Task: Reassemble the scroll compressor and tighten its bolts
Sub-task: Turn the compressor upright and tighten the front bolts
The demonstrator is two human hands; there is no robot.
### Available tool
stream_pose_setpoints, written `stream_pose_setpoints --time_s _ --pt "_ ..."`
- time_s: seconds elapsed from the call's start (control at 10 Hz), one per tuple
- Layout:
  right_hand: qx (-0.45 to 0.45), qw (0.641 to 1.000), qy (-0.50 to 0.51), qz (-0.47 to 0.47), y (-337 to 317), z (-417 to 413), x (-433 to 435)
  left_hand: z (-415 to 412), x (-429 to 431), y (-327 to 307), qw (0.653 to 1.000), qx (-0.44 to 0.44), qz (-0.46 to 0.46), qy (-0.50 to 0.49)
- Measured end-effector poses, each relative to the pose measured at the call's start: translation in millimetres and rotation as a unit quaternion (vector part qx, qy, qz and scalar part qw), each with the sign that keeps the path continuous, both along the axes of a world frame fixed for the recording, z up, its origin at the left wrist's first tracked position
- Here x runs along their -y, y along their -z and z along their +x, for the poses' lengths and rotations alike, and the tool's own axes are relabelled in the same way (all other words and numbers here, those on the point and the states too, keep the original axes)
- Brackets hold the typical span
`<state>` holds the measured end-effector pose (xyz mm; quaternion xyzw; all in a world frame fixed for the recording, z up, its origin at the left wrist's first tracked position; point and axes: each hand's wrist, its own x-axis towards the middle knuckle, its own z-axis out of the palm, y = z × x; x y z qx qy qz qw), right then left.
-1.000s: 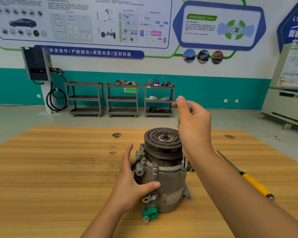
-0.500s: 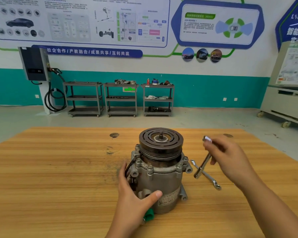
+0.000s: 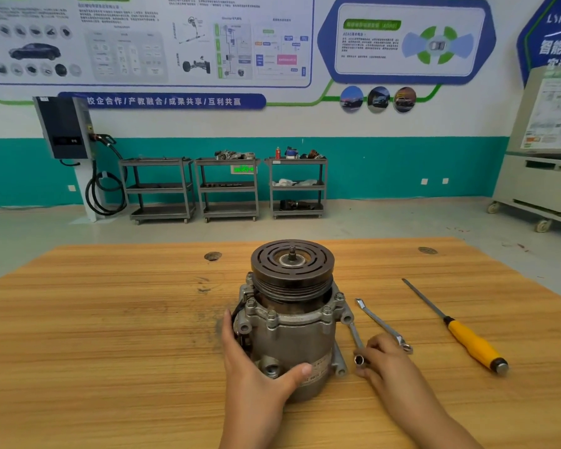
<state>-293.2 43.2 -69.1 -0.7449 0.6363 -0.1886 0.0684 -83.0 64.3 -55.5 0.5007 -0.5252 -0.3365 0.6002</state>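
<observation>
Left grip cups compressor; right grip pinches socket wrench beside it.

Wooden table, striped grain, scuffed near the middle. The compressor stands upright on it at centre, pulley uppermost. A socket wrench just beside the housing appears to rest on the top. Right of that lies a bent ring spanner. A yellow-handled screwdriver lies farther right, apart. There is one dark round mark near the far edge.
</observation>
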Motion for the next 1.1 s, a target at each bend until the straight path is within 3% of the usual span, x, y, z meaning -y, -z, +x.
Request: stream_pose_setpoints --time_s 0.1,0.2,0.3,0.6,0.9,1.1 --pt "-0.015 1.0 -0.005 0.025 1 5 0 0 1 0 1.0 -0.01 -0.001 -0.003" --pt "0.063 0.998 -0.025 0.006 -5 12 -4 0 3 2 1.0 -0.019 -0.002 -0.003" --pt "0.224 0.972 -0.074 0.015 -15 24 -9 0 6 4 1.0 -0.026 -0.014 -0.006" --pt "0.304 0.952 -0.03 -0.006 -12 54 13 13 33 9 1.0 0.008 -0.021 0.017" --pt "0.302 0.953 -0.007 0.01 -9 79 58 30 86 6 0.999 0.038 0.009 0.029" --pt "0.264 0.962 -0.03 0.068 -32 71 59 35 84 -8 0.997 0.058 0.045 0.03"
